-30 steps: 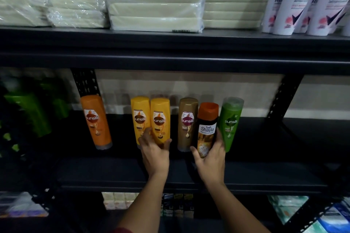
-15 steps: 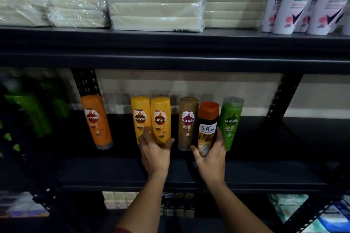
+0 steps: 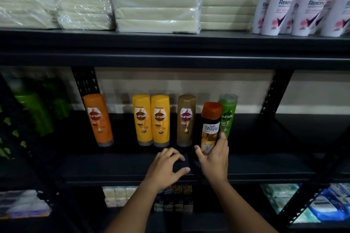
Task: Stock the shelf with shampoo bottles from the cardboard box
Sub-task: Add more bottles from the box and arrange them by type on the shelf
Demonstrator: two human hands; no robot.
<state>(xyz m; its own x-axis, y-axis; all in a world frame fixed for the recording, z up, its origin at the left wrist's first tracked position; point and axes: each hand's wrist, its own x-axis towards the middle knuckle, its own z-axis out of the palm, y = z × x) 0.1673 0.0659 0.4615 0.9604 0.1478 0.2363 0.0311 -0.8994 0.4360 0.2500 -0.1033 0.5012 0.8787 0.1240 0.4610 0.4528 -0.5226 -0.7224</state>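
Black metal shelf (image 3: pixel 265 164) boards filled your view, with a pale wall behind them. Your right hand (image 3: pixel 214 161) held the Safi Shayla bottle (image 3: pixel 210 128) near its bottom, thumb on one side and fingers (image 3: pixel 223 138) wrapped round the other. That bottle sat at about 3 o'clock from the brown bottle (image 3: pixel 186 120), just in front of the green bottle (image 3: pixel 228 117) and tipped a little. Your left hand (image 3: pixel 166 168) was over the shelf's front edge, at 6 o'clock from the two yellow bottles (image 3: pixel 151 119), its fingers spread apart and bent, holding nothing. An orange bottle (image 3: pixel 98 119) stood alone at 9 o'clock from the yellow pair, leaning a bit. Up at 12 o'clock lay wrapped pale packs (image 3: pixel 155 0), with pink-topped Rexona bottles (image 3: pixel 306 4) at 2 o'clock.
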